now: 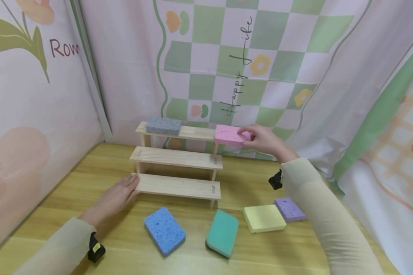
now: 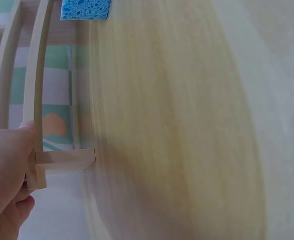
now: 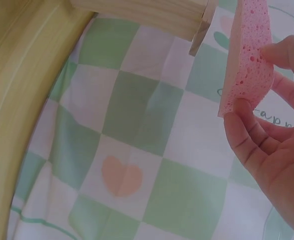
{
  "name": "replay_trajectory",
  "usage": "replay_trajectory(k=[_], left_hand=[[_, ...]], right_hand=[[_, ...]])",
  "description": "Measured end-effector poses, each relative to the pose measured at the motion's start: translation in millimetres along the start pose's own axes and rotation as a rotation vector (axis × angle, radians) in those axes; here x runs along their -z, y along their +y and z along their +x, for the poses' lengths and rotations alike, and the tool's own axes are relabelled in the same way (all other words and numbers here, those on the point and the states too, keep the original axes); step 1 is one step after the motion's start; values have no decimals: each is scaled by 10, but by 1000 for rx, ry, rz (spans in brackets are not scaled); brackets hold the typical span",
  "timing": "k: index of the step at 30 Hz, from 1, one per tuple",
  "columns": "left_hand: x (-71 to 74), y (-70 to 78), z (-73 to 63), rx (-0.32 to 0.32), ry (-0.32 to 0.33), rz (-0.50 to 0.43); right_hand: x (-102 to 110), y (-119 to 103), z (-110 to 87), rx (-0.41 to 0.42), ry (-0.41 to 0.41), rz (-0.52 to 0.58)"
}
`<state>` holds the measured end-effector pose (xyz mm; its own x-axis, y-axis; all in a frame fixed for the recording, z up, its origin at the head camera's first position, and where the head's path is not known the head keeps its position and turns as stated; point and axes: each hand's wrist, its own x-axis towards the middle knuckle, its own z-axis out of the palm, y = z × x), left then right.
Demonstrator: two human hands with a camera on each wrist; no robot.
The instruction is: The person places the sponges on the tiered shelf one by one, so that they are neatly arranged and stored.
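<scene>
My right hand (image 1: 266,142) pinches a pink sponge (image 1: 227,134) between thumb and fingers at the right end of the top step of a three-step wooden rack (image 1: 177,157). In the right wrist view, thumb and fingertips press the pitted sponge (image 3: 254,55) along its edge, beside the rack's end. At the left end of the lowest step is my left hand (image 1: 115,195). The left wrist view has this hand (image 2: 4,172) gripping the board's end, fingers partly hidden behind the wood. A grey sponge (image 1: 163,126) lies on the top step's left part.
In front of the rack, a blue sponge (image 1: 165,231) and a green sponge (image 1: 223,233) lie on the wooden table (image 1: 124,244). To their right are a yellow sponge (image 1: 264,218) and a purple sponge (image 1: 290,209), side by side. A checkered curtain (image 1: 206,57) hangs behind.
</scene>
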<state>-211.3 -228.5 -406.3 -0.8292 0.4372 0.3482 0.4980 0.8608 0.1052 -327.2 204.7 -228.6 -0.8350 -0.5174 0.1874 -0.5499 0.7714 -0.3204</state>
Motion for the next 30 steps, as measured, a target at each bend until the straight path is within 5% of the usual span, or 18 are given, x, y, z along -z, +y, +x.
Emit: replay_trajectory(k=[30], left_hand=[[13, 6, -9, -45, 44, -4]], right_hand=[[-192, -285, 373, 28, -1, 52]])
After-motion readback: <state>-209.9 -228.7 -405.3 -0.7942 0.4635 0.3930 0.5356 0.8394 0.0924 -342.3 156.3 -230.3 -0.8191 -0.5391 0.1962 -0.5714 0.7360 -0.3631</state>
